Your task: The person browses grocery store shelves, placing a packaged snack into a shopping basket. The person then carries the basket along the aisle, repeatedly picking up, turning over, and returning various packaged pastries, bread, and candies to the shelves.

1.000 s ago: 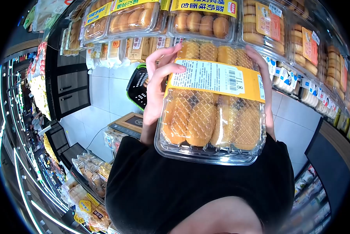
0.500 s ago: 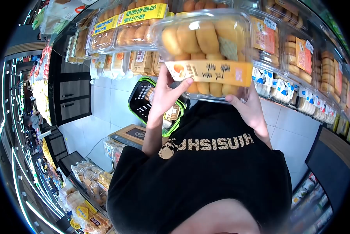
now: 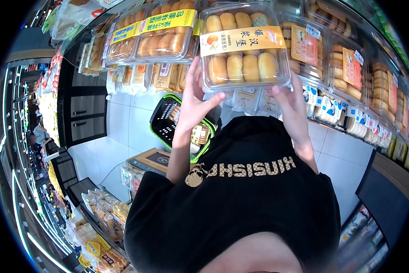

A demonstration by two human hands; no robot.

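Note:
A clear plastic box of bread rolls point(image 3: 252, 68) with a yellow-orange paper band lies at the display shelf, its top facing me. My left hand point(image 3: 196, 98) is at the box's near left corner, fingers along its side and thumb stretched out below the front edge. My right hand point(image 3: 290, 102) grips the near right corner, thumb at the front edge and fingers by the side. Whether the box's underside rests fully on the shelf is hidden. To its left sits a yellow-labelled bread box point(image 3: 166, 34); on its right is an orange-labelled bread box point(image 3: 304, 48).
More packaged bread point(image 3: 348, 68) lines the shelf at right. Bagged goods point(image 3: 329, 109) hang or stand on a lower level. A black and green shopping basket point(image 3: 163, 123) holding packages stands on the tiled floor, left of my body. Behind it is a low stand point(image 3: 152, 159).
Both hands have moved the bread box away from me and lowered it to the shelf, from a raised, tilted position. Its band now reads upright, and bagged goods show below it.

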